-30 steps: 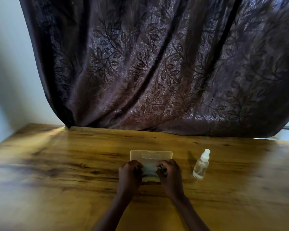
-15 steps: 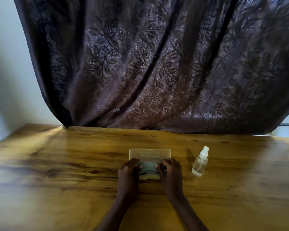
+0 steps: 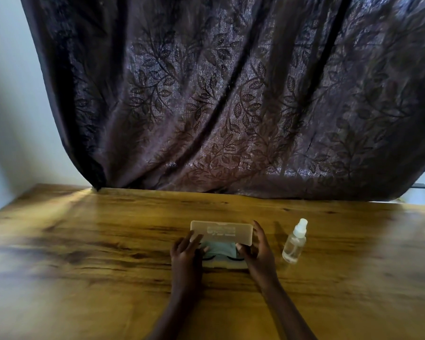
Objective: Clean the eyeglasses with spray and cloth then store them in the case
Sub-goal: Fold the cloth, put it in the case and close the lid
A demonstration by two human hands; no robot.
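Head view: at lower centre of the frame, your left hand (image 3: 185, 251) rests straight fingers against the left end of the case lid (image 3: 221, 232). Your right hand (image 3: 258, 252) pinches its right end. The case (image 3: 220, 265) lies open on the table (image 3: 84, 241), with the cloth (image 3: 219, 249) and eyeglasses (image 3: 234, 259) inside. The spray bottle (image 3: 294, 242) stands upright just to the right.

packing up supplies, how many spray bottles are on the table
1. The spray bottle stands upright on the table, right of the open case and apart from the right hand. No other shows.
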